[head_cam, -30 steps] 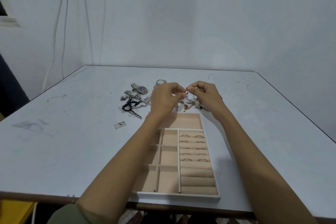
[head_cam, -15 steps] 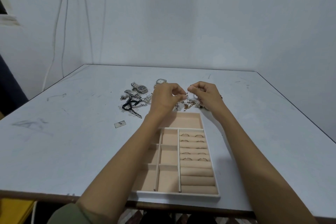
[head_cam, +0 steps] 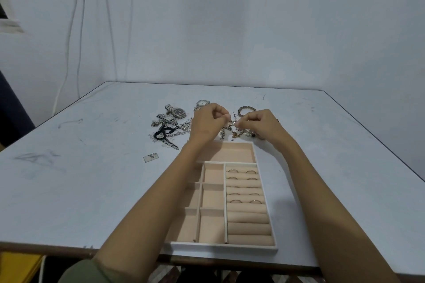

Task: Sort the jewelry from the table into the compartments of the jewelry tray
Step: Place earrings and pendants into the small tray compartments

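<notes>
The tray (head_cam: 220,245) sits at the worktop's (head_cam: 69,179) near edge, rings (head_cam: 243,201) in its right-hand rolls; beyond it at twelve o'clock, left hand (head_cam: 208,122) and right hand (head_cam: 257,123) are each pinched shut on what looks like a thin chain (head_cam: 232,117) above the jewelry pile (head_cam: 239,133); watches (head_cam: 178,112) lie at eleven o'clock.
</notes>
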A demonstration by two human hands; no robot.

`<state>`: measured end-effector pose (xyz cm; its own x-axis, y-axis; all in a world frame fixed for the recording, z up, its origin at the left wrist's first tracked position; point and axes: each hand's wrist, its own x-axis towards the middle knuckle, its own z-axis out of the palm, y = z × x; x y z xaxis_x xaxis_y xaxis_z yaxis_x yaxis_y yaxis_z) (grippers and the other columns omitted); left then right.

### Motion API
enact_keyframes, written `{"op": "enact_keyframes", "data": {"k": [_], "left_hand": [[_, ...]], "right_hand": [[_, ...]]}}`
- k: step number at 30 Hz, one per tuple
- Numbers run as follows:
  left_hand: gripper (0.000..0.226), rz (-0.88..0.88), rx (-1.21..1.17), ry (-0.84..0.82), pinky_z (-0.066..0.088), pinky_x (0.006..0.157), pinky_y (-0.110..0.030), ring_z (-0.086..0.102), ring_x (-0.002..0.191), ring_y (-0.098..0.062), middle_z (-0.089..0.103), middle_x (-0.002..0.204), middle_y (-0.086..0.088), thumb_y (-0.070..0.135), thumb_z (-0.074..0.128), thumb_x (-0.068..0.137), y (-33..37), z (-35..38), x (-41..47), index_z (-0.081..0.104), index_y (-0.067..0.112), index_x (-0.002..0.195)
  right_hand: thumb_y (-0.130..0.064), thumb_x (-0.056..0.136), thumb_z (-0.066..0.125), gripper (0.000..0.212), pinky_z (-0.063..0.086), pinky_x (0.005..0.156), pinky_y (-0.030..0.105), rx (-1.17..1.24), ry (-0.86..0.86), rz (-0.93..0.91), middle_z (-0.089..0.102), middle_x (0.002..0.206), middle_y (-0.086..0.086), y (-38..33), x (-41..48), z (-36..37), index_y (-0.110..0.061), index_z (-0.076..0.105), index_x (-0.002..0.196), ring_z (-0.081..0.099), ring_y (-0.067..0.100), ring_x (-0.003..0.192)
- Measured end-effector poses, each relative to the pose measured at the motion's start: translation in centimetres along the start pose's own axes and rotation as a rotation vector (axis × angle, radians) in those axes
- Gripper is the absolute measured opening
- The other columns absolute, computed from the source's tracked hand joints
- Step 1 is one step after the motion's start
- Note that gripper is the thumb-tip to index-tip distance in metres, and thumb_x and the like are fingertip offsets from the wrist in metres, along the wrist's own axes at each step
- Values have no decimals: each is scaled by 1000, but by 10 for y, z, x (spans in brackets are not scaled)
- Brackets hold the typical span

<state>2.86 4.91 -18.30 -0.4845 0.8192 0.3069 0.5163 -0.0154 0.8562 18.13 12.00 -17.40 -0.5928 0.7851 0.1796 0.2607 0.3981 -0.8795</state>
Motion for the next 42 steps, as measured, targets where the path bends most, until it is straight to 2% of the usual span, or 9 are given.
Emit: {"op": "enact_keyframes", "data": {"k": [4,8,11,18,25,30,37,39,42], "left_hand": [[5,-27,-20,-19,52,80,-32,67,79,-17,69,77,-1,19,68,83,2,-2,0,64,21,80],[5,-25,30,-50,49,73,-28,66,78,-19,72,82,-7,21,63,88,1,-3,-3,64,19,84],[6,-11,33,-59,51,77,-30,68,82,-21,72,82,-9,20,60,90,0,-2,-6,64,16,87],[8,45,38,-113,53,81,-34,69,79,-25,69,75,-7,16,58,92,0,1,-5,64,16,86],[7,75,31,-99,47,67,-15,62,68,-11,63,66,7,17,62,91,-1,-1,-3,68,13,92],[5,83,60,-81,51,74,-31,66,75,-22,64,67,2,19,64,89,-3,-4,-2,67,16,87],[5,118,95,-63,50,73,-33,65,77,-23,65,72,-2,19,64,89,-7,-6,-2,67,16,86],[5,134,108,-71,49,71,-29,62,72,-18,64,71,2,19,64,89,-7,-6,-2,67,16,86],[6,149,105,-89,41,60,-7,56,65,-3,59,68,12,17,63,90,-7,-5,-3,67,13,88]], "right_hand": [[-11,80,74,8,25,43,10,-33,-11,-36,34,39,-12,5,2,0,-4,74,83,28,4,39],[-14,85,68,8,27,42,11,-47,52,-44,37,47,-7,7,7,3,-6,68,83,30,3,39],[-15,87,62,7,32,45,13,-93,79,-67,39,42,-12,9,9,8,-9,64,84,35,2,39],[-20,83,60,5,40,60,31,-164,194,-111,44,45,-9,13,13,15,-17,62,79,40,10,46],[-13,82,67,4,34,53,22,-88,227,-135,40,43,-8,8,9,8,-10,67,85,35,7,42],[-10,79,71,1,34,50,17,-37,177,-142,39,48,-1,5,7,4,-11,71,80,34,7,44],[-13,81,72,3,32,48,13,-10,126,-150,36,53,3,5,5,4,-13,73,78,32,10,48],[-14,82,71,4,32,47,12,-14,129,-151,36,52,1,5,5,4,-12,73,80,33,7,46],[-17,83,71,3,33,50,16,-24,128,-165,37,52,1,6,6,4,-15,74,81,34,9,48]]}}
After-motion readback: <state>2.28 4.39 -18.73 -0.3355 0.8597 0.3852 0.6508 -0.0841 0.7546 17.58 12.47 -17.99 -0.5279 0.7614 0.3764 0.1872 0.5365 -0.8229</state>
